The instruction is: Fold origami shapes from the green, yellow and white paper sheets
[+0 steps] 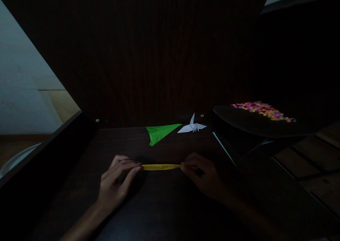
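A narrow strip of folded yellow paper stretches level between my two hands, just over the dark wooden surface. My left hand pinches its left end between thumb and fingers. At the other end, my right hand grips the paper the same way, its lower part in deep shadow. Beyond the strip lies a creased green paper, pointed toward the right. Beside that tip sits a white origami crane with its wings spread.
A thin pale stick or strip lies slanted to the right of the crane. On a dark rounded shelf rests a cluster of small colourful pieces. A tall wooden panel rises behind, and a raised edge runs along the left.
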### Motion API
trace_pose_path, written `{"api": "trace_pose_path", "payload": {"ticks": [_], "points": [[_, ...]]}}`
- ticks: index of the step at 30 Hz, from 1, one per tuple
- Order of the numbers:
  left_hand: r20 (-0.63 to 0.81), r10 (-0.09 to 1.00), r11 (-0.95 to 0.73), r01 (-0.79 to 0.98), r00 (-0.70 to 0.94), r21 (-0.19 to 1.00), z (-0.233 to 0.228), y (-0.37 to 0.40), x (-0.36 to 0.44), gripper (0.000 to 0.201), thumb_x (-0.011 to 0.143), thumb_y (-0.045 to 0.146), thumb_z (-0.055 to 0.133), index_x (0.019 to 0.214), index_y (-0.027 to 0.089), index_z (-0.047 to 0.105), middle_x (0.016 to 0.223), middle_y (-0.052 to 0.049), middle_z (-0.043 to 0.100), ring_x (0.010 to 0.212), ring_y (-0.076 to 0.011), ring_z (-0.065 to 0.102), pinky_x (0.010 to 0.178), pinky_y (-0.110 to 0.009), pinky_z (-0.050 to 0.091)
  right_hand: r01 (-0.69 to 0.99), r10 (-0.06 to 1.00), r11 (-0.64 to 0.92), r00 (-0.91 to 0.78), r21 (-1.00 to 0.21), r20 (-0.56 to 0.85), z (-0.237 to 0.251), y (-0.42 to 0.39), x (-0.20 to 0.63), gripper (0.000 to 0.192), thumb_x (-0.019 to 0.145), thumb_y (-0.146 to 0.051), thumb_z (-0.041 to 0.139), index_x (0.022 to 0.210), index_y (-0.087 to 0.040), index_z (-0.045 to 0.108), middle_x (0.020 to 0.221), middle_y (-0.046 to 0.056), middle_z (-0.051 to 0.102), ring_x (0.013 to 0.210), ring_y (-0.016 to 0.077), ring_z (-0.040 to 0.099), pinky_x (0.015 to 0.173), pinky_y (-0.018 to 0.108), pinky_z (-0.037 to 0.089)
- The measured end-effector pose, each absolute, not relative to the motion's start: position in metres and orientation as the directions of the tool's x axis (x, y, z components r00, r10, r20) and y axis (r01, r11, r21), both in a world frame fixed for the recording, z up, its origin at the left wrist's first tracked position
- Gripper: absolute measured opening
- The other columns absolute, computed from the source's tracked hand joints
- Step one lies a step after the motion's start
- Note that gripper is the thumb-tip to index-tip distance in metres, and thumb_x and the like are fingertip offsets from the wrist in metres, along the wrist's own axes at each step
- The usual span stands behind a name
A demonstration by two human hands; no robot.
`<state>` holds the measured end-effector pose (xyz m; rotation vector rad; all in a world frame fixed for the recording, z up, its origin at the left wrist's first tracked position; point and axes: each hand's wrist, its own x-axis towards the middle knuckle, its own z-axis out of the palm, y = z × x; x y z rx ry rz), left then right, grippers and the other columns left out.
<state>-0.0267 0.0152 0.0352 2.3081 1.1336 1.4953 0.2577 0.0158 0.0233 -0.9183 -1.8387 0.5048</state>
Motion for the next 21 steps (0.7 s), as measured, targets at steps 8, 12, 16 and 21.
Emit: {"api": "trace_pose_path", "payload": {"ticks": [8,12,16,21], "points": [[0.731,0.476,-0.815,0.558,0.49,0.157,0.033,0.018,-0.037,0.033,0.09,0.008,0.061,0.118,0.025,0.063,0.09,-0.003,0.075,0.082,-0.019,0.063,0.072,-0.034,0.05,0.53,0.659,0.73,-0.379,-0.432,0.65,0.009,0.019,0.266,0.021,0.097,-0.027,0.056,0.088,-0.023,0.074,0.088,0.005,0.07,0.07,0.014,0.068,0.059,0.025,0.054],[0.636,0.439,-0.849,0.524,0.634,0.064,0.033,0.021,-0.042,0.031,0.093,0.008,0.053,0.119,0.022,0.062,0.093,-0.005,0.074,0.086,-0.0203,0.063,0.073,-0.034,0.048,0.573,0.64,0.745,-0.468,-0.342,0.61,0.005,0.024,0.272,0.026,0.099,-0.027,0.052,0.09,-0.024,0.076,0.092,0.005,0.071,0.064,0.0111,0.064,0.053,0.022,0.049],[0.548,0.438,-0.862,0.505,0.713,0.031,0.029,0.021,-0.04,0.022,0.095,0.011,0.051,0.11,0.02,0.064,0.092,-0.006,0.073,0.085,-0.0201,0.063,0.074,-0.034,0.047,0.58,0.641,0.75,-0.52,-0.317,0.565,0.003,0.028,0.275,0.028,0.1,-0.028,0.05,0.09,-0.021,0.075,0.097,0.006,0.07,0.062,0.0098,0.061,0.055,0.022,0.047],[0.452,0.471,-0.861,0.507,0.757,0.048,0.021,0.018,-0.036,0.019,0.095,0.012,0.049,0.091,0.018,0.066,0.08,-0.005,0.065,0.077,-0.0192,0.057,0.076,-0.035,0.045,0.595,0.656,0.746,-0.58,-0.298,0.484,-0.005,0.031,0.277,0.025,0.099,-0.028,0.051,0.093,-0.022,0.074,0.097,0.004,0.068,0.058,0.0082,0.057,0.051,0.021,0.041]]}}
